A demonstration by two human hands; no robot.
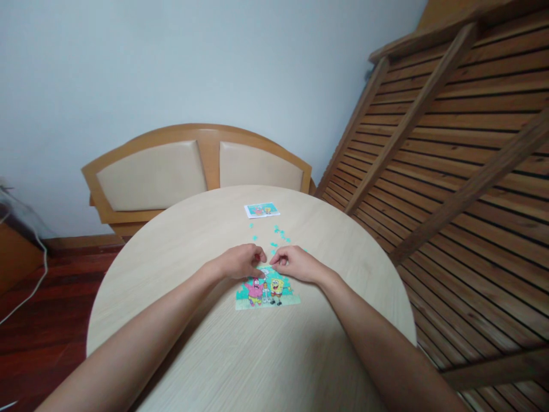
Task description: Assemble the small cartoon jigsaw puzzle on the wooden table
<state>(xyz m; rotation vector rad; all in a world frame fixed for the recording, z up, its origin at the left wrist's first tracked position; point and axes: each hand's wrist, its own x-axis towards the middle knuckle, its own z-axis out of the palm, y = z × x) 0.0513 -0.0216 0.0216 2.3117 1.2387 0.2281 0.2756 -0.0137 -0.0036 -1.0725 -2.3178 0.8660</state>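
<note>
A partly assembled jigsaw puzzle [266,294] lies flat on the round table, showing a pink starfish and a yellow sponge character on turquoise. At its upper left edge is my left hand [244,260], thumb over the puzzle and index finger apart from it, with nothing visible between them. My right hand [295,263] is at the upper right edge, thumb and forefinger closed close to the puzzle's top. Whatever those fingertips hold, if anything, is too small to make out. Several loose turquoise jigsaw pieces [282,234] are scattered beyond the hands.
A small picture card [262,210] with the same characters lies near the far side of the pale round table [171,240]. Behind stands a wooden headboard [206,137] with cream panels. Wooden slatted frames [429,143] lean at the right. A white cable [40,274] hangs at left.
</note>
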